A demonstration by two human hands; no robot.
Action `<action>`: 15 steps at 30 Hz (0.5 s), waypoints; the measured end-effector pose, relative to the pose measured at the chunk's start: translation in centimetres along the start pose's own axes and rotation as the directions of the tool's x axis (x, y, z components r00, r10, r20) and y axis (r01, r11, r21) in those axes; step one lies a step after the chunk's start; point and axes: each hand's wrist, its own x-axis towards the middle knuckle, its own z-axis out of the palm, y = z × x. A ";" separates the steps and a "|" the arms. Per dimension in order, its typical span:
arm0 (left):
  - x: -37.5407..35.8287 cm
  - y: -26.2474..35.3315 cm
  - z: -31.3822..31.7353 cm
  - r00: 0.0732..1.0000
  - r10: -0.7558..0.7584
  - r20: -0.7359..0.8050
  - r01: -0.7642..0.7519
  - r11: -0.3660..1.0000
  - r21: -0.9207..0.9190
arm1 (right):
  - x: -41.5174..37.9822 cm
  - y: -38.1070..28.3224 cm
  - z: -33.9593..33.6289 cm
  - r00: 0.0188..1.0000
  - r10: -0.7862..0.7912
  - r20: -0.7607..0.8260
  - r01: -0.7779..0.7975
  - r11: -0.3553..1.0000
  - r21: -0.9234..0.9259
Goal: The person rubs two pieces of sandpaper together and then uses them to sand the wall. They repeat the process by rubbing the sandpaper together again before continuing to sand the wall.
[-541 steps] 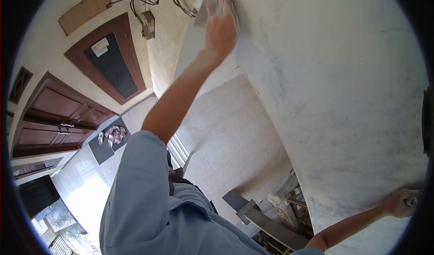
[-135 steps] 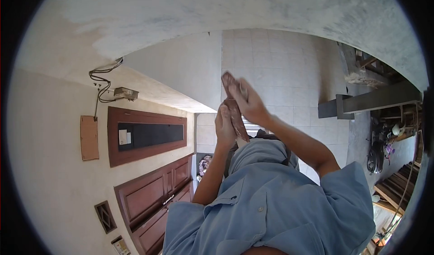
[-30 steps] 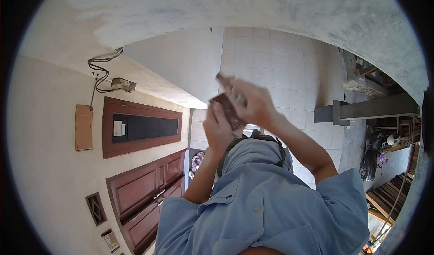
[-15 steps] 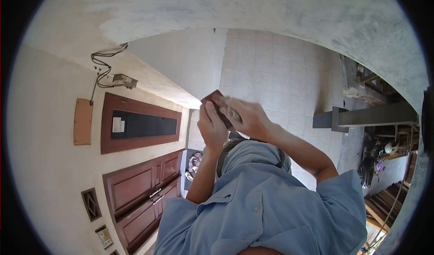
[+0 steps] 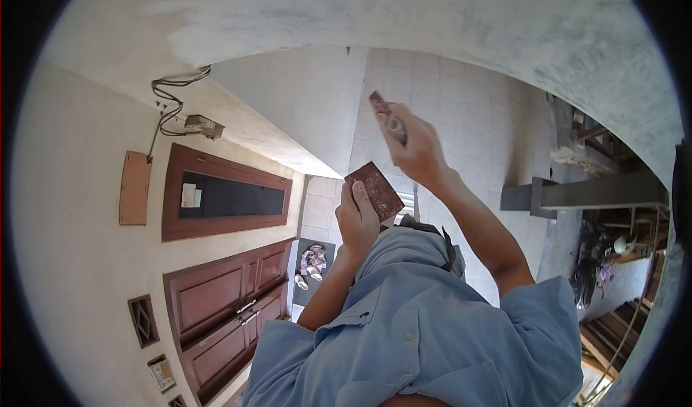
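A pale wall [image 5: 497, 18] spans the far side, matte and mottled with grey. Beyond the hands lies a smooth floor [image 5: 461, 111] of light, square tiles. Nearest is the person's creased blue cotton-like shirt [image 5: 418, 320]. The right hand [image 5: 424, 149], far and to the right, curls tightly around a narrow brown piece; the left hand [image 5: 360, 223] pinches a brown sheet [image 5: 382, 193], thumb on top, fingers mostly hidden behind. Good handling would probably mean keeping that thumb firm near the edge, so the stiff-looking sheet stays flat. It is squarish, dull and flecked with white, held in front of the body. The narrow brown piece [image 5: 377, 100] looks similarly flecked, its full shape covered by fingers.
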 end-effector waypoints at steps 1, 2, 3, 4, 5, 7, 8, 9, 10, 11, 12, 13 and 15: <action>0.2 0.0 -0.2 1.000 -0.002 -0.018 0.002 1.000 -0.002 | 0.2 -1.0 -1.0 0.998 0.062 0.030 -0.062 0.998 -0.011; 0.5 -0.1 -0.5 0.999 -0.006 -0.034 0.006 1.000 -0.004 | 0.1 -1.6 -1.5 0.990 0.127 0.060 -0.126 0.992 -0.026; 0.8 -0.1 -0.7 0.999 -0.008 -0.049 0.007 1.000 -0.008 | -0.5 -1.6 -1.5 0.995 0.069 0.073 -0.068 0.998 -0.011; 1.1 -0.3 -0.7 0.995 0.049 -0.087 -0.050 0.999 -0.005 | -1.3 -1.4 -1.1 0.996 0.011 0.084 -0.011 1.000 0.003; 1.4 -0.6 -0.6 0.987 0.106 -0.124 -0.107 0.994 -0.001 | -2.3 -1.5 -0.7 0.994 -0.047 0.095 0.045 0.999 0.016; 2.5 -0.6 -1.0 0.973 0.142 -0.181 -0.143 0.990 0.011 | -4.8 -2.6 0.6 0.975 -0.085 0.205 0.089 0.996 -0.013; 3.3 -0.6 -1.6 0.971 0.124 -0.204 -0.123 0.992 0.015 | -6.3 -2.7 1.3 0.970 -0.086 0.229 0.088 0.996 0.000; 3.7 -0.5 -2.0 0.969 0.102 -0.227 -0.100 0.995 0.019 | -7.3 -3.1 1.8 0.963 -0.086 0.255 0.085 0.996 0.012; 3.7 -0.6 -1.9 0.969 0.109 -0.223 -0.104 0.994 0.036 | -7.6 -3.1 1.5 0.942 -0.094 0.324 0.093 0.996 0.018; 3.5 -0.6 -1.7 0.969 0.117 -0.218 -0.108 0.993 0.053 | -7.2 -2.8 1.4 0.948 -0.139 0.286 0.139 0.990 0.022; 3.0 -0.6 -1.4 0.971 0.123 -0.203 -0.110 0.991 0.072 | -6.5 -2.7 1.4 0.953 -0.177 0.245 0.176 0.984 0.023; 2.3 -0.4 -1.0 0.975 0.129 -0.183 -0.114 0.989 0.091 | -5.8 -2.7 1.4 0.957 -0.210 0.199 0.210 0.977 0.021; 0.7 -0.3 -0.2 0.990 0.135 -0.043 -0.132 0.989 0.059 | -3.7 -2.0 1.0 0.980 -0.163 0.112 0.170 0.984 -0.051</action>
